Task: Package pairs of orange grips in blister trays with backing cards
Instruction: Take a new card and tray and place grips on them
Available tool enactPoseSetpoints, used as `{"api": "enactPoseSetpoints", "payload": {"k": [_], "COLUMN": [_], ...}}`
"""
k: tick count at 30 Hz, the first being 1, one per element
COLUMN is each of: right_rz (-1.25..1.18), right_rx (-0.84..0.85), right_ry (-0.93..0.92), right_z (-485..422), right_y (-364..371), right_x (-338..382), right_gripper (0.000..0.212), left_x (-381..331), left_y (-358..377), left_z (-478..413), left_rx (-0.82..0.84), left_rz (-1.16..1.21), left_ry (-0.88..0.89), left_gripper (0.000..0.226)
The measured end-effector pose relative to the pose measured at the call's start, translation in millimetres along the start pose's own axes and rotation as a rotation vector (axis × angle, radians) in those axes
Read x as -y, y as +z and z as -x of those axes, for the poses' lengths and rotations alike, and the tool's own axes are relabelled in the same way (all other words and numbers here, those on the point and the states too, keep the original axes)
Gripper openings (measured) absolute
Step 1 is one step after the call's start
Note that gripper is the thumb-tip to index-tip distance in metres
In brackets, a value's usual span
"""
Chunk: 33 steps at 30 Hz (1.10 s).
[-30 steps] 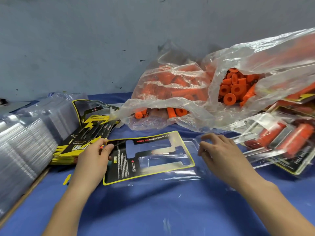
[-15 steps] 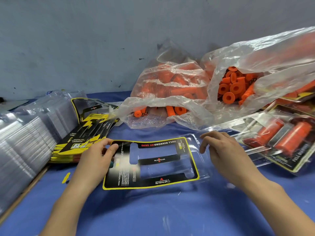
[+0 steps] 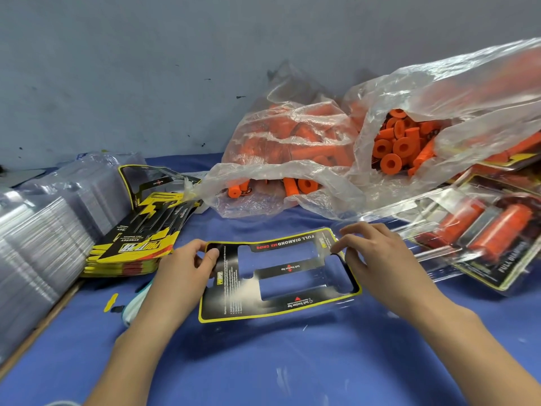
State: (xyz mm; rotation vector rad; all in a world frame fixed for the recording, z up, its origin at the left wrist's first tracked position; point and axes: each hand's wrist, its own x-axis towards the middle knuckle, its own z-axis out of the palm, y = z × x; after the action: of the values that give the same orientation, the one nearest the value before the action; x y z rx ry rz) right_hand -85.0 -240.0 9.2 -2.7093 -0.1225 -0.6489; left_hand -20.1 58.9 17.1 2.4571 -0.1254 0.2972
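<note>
Now both forearms reach in from the near edge, and the two hands meet a black backing card (image 3: pixel 234 291) with a yellow border that lies in a clear blister tray (image 3: pixel 336 310) on the blue surface (image 3: pixel 263 370). The left hand (image 3: pixel 178 276) is at the card's left end; its grip is partly closed, the thumb pressing on the top of the card's far left corner and the fingers curled at that edge. The right hand (image 3: pixel 380 259) arches over the card's far right corner, palm down, fingers loosely spread and bent, the fingertips touching the card near its edge; whether that grip pinches the card or only presses on it I cannot tell. The card's far edge bows up slightly between the hands. Its two long window cut-outs are empty.

Beyond the card, two crumpled clear plastic bags (image 3: pixel 292 171) lie against the grey wall, both filled with loose orange grips (image 3: pixel 392 148); the right-hand bag gapes open and shows flanged grip ends. At the right, just beside the right hand, finished packs (image 3: pixel 480 244) lie stacked, the top one holding two orange grips side by side over a card. To the left of the left hand sits a stack of spare cards (image 3: pixel 140 247), and further left, stacks of empty clear trays (image 3: pixel 38 244).
</note>
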Motion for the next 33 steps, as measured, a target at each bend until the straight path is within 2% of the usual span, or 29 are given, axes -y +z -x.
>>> {"api": "enactPoseSetpoints", "payload": {"k": [3, 10, 14, 17, 21, 23, 29, 31, 33], "right_rz": [0.038, 0.052, 0.045, 0.059, 0.067, 0.066, 0.034, -0.026, -0.192], "right_rx": [-0.027, -0.032, -0.005, 0.002, -0.016, -0.030, -0.054, -0.125, -0.267], "right_ry": [-0.013, -0.022, -0.004, 0.010, 0.015, 0.010, -0.003, -0.005, 0.090], "right_z": [0, 1, 1, 0, -1, 0, 0, 2, 9], "right_y": [4, 3, 1, 2, 3, 4, 2, 0, -3], "right_x": [-1, 0, 2, 4, 4, 4, 4, 7, 18], "right_gripper": [0.015, 0.018, 0.017, 0.018, 0.018, 0.016, 0.025, 0.027, 0.025], "left_x": [0, 7, -3, -23, -55, -69, -89, -91, -92], "left_y": [1, -4, 0, 9, 35, 49, 74, 81, 86], "left_z": [2, 8, 19, 33, 53, 58, 43, 37, 34], "left_rx": [-0.012, -0.142, -0.186, -0.190, -0.095, -0.013, 0.136, 0.155, 0.171], "left_rz": [-0.047, -0.141, -0.084, -0.057, -0.184, -0.245, -0.301, -0.326, -0.322], "left_ry": [-0.006, -0.033, 0.122, 0.312, 0.666, 0.775, 0.759, 0.750, 0.737], "left_gripper": [0.024, 0.034, 0.028, 0.022, 0.032, 0.037, 0.042, 0.041, 0.042]}}
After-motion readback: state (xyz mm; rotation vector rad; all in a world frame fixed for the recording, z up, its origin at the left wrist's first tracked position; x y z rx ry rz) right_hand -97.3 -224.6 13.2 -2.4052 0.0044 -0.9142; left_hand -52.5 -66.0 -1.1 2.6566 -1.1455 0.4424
